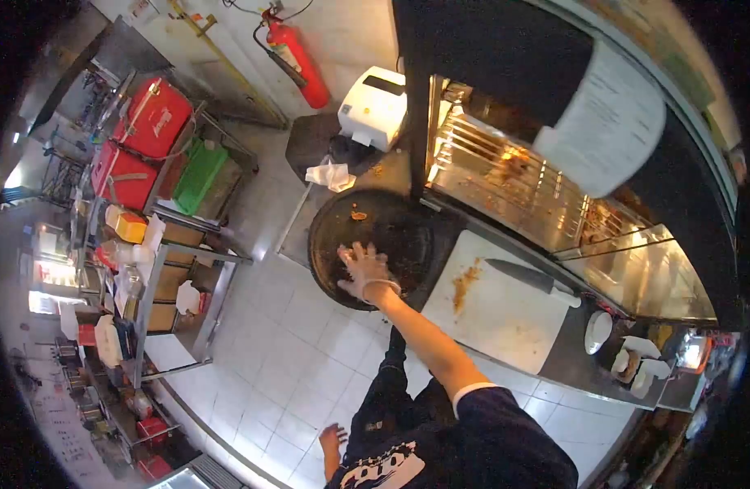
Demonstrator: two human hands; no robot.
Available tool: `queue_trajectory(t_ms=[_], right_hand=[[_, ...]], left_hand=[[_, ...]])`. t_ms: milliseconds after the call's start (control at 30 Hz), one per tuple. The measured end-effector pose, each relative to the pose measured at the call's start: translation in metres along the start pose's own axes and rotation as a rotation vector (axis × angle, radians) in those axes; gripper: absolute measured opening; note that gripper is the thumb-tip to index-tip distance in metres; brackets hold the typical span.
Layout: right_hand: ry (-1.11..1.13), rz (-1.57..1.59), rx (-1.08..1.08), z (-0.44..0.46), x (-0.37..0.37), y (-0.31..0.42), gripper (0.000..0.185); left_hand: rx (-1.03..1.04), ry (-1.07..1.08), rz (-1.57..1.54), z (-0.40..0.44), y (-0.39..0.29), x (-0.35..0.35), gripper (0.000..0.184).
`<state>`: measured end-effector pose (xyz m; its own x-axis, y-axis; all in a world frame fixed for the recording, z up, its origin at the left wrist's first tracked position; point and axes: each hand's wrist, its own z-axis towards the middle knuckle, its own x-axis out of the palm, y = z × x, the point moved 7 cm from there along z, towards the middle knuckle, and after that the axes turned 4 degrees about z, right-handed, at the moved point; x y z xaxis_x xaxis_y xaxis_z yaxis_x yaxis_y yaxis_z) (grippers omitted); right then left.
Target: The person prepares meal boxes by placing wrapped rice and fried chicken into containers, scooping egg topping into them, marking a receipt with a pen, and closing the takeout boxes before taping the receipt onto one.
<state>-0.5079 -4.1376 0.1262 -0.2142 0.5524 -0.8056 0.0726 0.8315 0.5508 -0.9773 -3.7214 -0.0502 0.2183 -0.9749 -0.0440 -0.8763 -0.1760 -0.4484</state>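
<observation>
My right hand (363, 270), in a thin clear glove, is stretched out with its fingers spread over a big round dark pan (412, 236). It holds nothing, and I cannot tell whether it touches the pan's surface. A small orange-brown scrap of food (358, 215) lies in the pan beyond my fingertips. Low beside my body hangs my left hand (333, 440), its fingers loose and holding nothing. To the right of the pan is a white cutting board (501, 314) with brown crumbs and a large knife (519, 275) on it.
A lit glass food cabinet (505, 179) borders the counter's far side. Near the pan are a crumpled paper (330, 176) and a white dispenser (375, 106). A red fire extinguisher (297, 61) hangs on the wall. A metal shelf rack (147, 301) stands left across the tiled floor.
</observation>
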Motion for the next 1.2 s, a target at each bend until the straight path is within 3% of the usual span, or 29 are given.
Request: queue_trajectory(t_ms=[33,67,133,233,267,300,333,367,400,433,500,567,633,700,733,767,800,867,900,933,967,1033,1067,1100,1167,1200], right_hand=[[0.032,-0.064,-0.058,0.000,0.014,0.004,0.067],[-0.017,-0.122,-0.081,-0.004,0.029,-0.002,0.053],[0.039,-0.130,-0.066,0.004,0.049,-0.015,0.045],[0.031,-0.120,-0.076,0.009,0.046,-0.024,0.036],[-0.014,-0.104,-0.100,0.013,0.046,-0.028,0.037],[-0.057,-0.088,-0.124,0.014,0.044,-0.032,0.038],[-0.061,-0.089,-0.122,0.014,0.040,-0.037,0.038],[-0.061,0.363,0.056,0.013,0.038,-0.056,0.039],[-0.060,0.816,0.240,0.006,0.040,-0.076,0.040],[-0.069,0.817,0.248,-0.012,0.031,-0.085,0.040],[-0.021,1.814,0.194,-0.069,0.010,-0.097,0.044],[0.029,2.010,0.224,-0.140,-0.021,-0.105,0.048],[-0.239,2.018,0.347,-0.221,-0.028,-0.132,0.049],[-0.495,1.836,0.455,-0.317,-0.041,-0.152,0.049],[-0.608,1.821,0.466,-0.361,-0.045,-0.163,0.049],[-0.702,1.933,0.477,-0.404,-0.040,-0.169,0.049],[-0.808,2.044,0.470,-0.444,-0.035,-0.174,0.050],[-1.106,1.978,0.554,-0.532,-0.019,-0.190,0.049],[-1.224,1.941,0.646,-0.571,-0.005,-0.195,0.049],[-1.374,1.959,0.618,-0.604,0.007,-0.201,0.046],[-1.476,1.944,0.613,-0.636,0.020,-0.210,0.046],[-1.552,1.833,0.875,-0.698,0.051,-0.239,0.046],[-1.571,1.637,0.961,-0.717,0.046,-0.261,0.043],[-1.579,1.638,0.955,-0.739,0.038,-0.281,0.043],[-1.484,1.492,1.127,-0.790,0.013,-0.340,0.034],[-1.486,1.288,0.736,-0.802,-0.029,-0.374,0.035]], left_hand=[[-0.114,0.082,-0.223,0.017,0.042,-0.037,0.035],[-0.132,0.084,-0.222,0.015,0.043,-0.044,0.035],[0.144,-0.074,0.341,-0.003,0.038,-0.060,0.034],[0.247,-0.080,0.191,0.016,0.011,-0.069,0.031],[0.148,-0.084,-0.008,0.034,-0.021,-0.055,0.030],[0.469,-0.349,0.455,0.049,-0.079,-0.034,0.027],[0.424,-0.215,0.261,0.021,-0.164,0.040,0.023],[0.593,-0.182,0.379,0.025,-0.226,0.086,0.019],[0.762,-0.189,0.759,0.045,-0.279,0.126,0.016],[1.106,-0.160,0.750,0.016,-0.345,0.196,0.016],[1.374,-0.059,0.965,0.025,-0.428,0.301,0.013],[1.648,0.087,0.843,0.020,-0.486,0.386,0.019],[1.850,-0.006,0.980,0.023,-0.517,0.446,0.032],[1.891,0.098,1.164,0.051,-0.530,0.482,0.044],[1.601,0.349,1.140,0.090,-0.531,0.488,0.045],[1.811,0.088,1.273,0.100,-0.528,0.492,0.038],[1.985,0.064,1.274,0.073,-0.525,0.498,0.025],[1.806,0.193,1.256,0.095,-0.523,0.497,0.015],[1.738,0.049,1.380,0.112,-0.523,0.493,0.019],[1.703,0.152,1.235,0.101,-0.522,0.492,0.025],[1.578,0.008,1.229,0.127,-0.527,0.480,0.028],[1.577,0.089,0.998,0.117,-0.512,0.473,0.032],[1.576,-0.017,1.061,0.082,-0.495,0.476,0.039],[1.583,-0.012,1.059,0.037,-0.473,0.484,0.039],[1.488,0.180,0.976,-0.037,-0.419,0.498,0.045],[1.482,0.160,0.967,-0.089,-0.392,0.508,0.045]])
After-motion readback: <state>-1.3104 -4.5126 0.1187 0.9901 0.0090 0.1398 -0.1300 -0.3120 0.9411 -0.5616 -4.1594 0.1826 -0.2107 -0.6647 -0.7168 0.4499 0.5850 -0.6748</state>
